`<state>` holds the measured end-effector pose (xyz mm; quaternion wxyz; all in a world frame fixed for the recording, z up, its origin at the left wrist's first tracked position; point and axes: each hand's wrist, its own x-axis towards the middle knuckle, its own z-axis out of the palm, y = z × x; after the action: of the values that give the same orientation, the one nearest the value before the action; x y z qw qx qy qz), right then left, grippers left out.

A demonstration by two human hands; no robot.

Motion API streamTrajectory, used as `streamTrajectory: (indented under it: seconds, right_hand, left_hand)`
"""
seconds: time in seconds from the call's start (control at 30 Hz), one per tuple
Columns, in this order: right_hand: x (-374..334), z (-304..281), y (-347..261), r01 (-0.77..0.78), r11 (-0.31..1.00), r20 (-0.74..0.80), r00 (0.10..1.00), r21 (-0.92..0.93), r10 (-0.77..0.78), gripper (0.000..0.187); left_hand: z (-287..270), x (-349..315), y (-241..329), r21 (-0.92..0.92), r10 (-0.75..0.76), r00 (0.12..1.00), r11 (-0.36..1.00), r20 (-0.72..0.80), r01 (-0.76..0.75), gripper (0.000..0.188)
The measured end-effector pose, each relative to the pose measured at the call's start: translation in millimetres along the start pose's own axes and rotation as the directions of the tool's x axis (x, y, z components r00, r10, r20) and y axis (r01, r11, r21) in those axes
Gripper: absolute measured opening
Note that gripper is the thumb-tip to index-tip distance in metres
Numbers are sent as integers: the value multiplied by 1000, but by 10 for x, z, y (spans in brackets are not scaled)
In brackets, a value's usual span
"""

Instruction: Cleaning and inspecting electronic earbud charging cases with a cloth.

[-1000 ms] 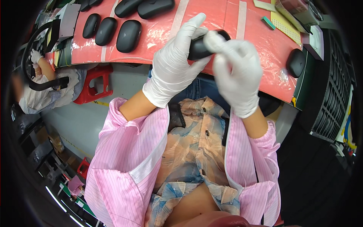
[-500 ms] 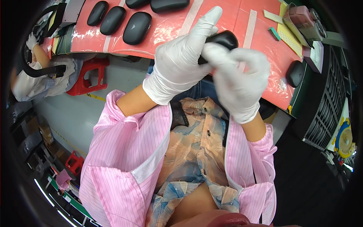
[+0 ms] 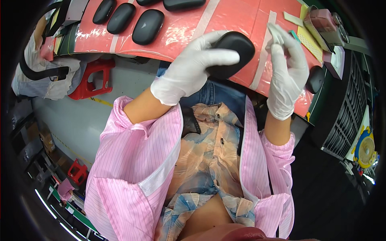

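You seem to be checking the black case (image 3: 236, 43), left hand (image 3: 187, 68) gripping it by the desk (image 3: 233, 18) edge, right hand (image 3: 288, 76) bunched apart (whether holding anything, I cannot tell); next calls for steadiness.

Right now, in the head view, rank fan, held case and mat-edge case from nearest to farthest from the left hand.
1. Held case: in the left hand.
2. Mat-edge case: right end of the red mat, past the right hand.
3. Fan: far right.
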<state>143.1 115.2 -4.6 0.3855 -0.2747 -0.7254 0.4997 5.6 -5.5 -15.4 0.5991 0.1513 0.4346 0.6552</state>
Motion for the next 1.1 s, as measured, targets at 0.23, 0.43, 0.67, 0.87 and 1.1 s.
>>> streamTrajectory:
  seconds: [0.23,0.43,0.67,0.87,1.1]
  right_hand:
    - [-293,216,-293,569,692,565,777,-444,-277,39]
    - [-336,-153,48,232,972,388,900,-36,-200,34]
    - [-54,4,217,235,968,110,968,-83,-226,38]
    - [-485,184,279,473,863,181,878,-179,-443,43]
    - [137,35,45,404,890,121,915,-212,-386,37]
  left_hand:
    - [-28,3,-57,-230,12,1000,973,-11,-14,73]
    - [11,-4,13,-239,13,1000,971,-1,-13,75]
    - [74,-20,9,-322,-74,997,944,12,73,74]
    - [100,-30,-4,-341,-27,998,940,-62,5,76]
    - [154,-26,-105,-214,113,993,970,-41,-119,77]
